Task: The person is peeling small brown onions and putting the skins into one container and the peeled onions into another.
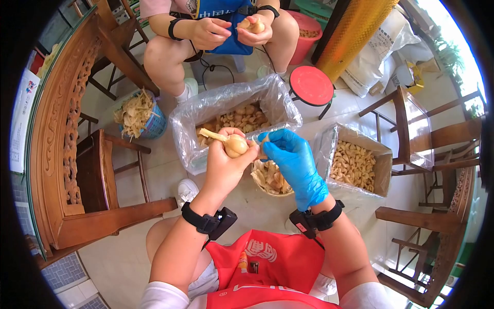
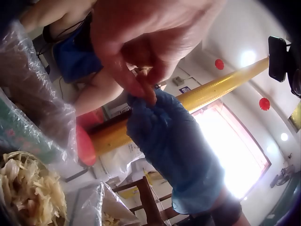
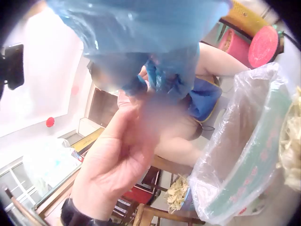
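Note:
My bare left hand (image 1: 225, 167) grips a garlic bulb (image 1: 236, 146) whose dry stalk (image 1: 212, 135) points to the left. The bulb looks smooth and pale, with its outer skin largely off. Close beside it, my right hand (image 1: 297, 166) wears a blue glove and pinches a small garlic clove (image 1: 264, 144) at the fingertips. Both hands meet over the near edge of a plastic-lined box (image 1: 191, 154) with garlic in it. In the left wrist view the gloved fingers (image 2: 146, 110) touch the left fingertips. The glove hides most of the right wrist view's contact area.
A basket of peelings (image 1: 271, 177) stands below my hands. To the right is a lined box (image 1: 382, 177) of loose cloves. A blue basket (image 1: 156, 123) of husks stands left. Another person's hands (image 1: 253, 32) hold garlic opposite, near a red stool (image 1: 312, 85). Wooden chairs (image 1: 105, 177) flank both sides.

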`<action>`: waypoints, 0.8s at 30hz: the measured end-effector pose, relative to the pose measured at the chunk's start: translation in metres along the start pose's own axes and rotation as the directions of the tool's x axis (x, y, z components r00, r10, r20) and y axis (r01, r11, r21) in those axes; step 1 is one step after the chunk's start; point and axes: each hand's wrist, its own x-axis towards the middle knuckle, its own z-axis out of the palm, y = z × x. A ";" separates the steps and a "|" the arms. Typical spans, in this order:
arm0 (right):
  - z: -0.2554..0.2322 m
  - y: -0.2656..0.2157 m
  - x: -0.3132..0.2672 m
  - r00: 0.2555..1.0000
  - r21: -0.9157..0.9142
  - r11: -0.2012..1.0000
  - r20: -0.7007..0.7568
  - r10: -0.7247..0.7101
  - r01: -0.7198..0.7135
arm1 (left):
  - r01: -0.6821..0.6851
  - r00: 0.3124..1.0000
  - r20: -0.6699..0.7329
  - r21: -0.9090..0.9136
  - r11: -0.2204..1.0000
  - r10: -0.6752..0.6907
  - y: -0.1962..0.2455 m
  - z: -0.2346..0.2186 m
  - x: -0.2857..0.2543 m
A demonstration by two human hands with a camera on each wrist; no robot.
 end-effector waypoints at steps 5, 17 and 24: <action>-0.002 -0.001 0.003 0.973 0.105 0.993 -0.230 -0.029 0.055 | -0.040 0.994 -0.098 0.035 0.999 0.043 -0.004 -0.003 0.005; -0.032 0.032 0.005 0.990 -0.893 0.438 -0.054 0.130 -0.106 | 0.346 0.892 0.034 0.589 0.730 -0.450 -0.015 -0.033 0.000; 0.005 0.030 0.033 0.912 -0.070 0.975 -0.345 -0.220 0.209 | -0.228 0.905 -0.324 0.177 0.957 0.276 -0.019 -0.032 0.028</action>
